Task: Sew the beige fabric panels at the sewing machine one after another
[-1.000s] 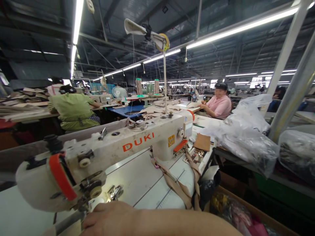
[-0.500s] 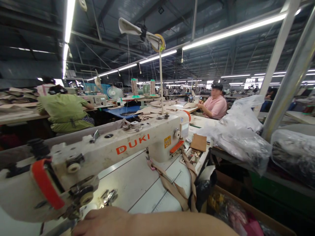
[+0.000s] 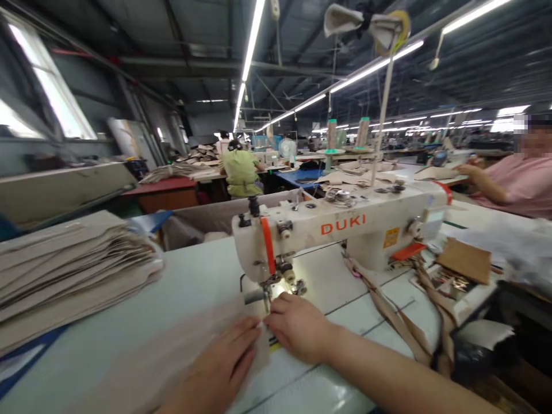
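A pale beige fabric piece [image 3: 146, 353], blurred, lies across the sewing machine table up to the needle area. My left hand [image 3: 222, 365] rests on it palm down, fingers stretched toward the presser foot. Just right of those fingertips, my right hand [image 3: 297, 325] has bent fingers closed at the fabric's edge, close in front of the needle; its fingertips are partly hidden. The white sewing machine [image 3: 345, 230], marked DUKI, stands directly beyond both hands, its small lamp lighting the stitching spot.
A thick stack of beige fabric pieces [image 3: 77, 270] lies at left. Tan straps [image 3: 397, 310] hang from the machine bed at right, near a tray of metal parts [image 3: 457, 283] and a brown piece [image 3: 464, 260]. Co-workers sit beyond, one in green [image 3: 241, 172], one in pink [image 3: 517, 178].
The view has swung left, so the machine now appears farther right. My left hand and the fabric stack have come into view. My right hand stays by the needle area.
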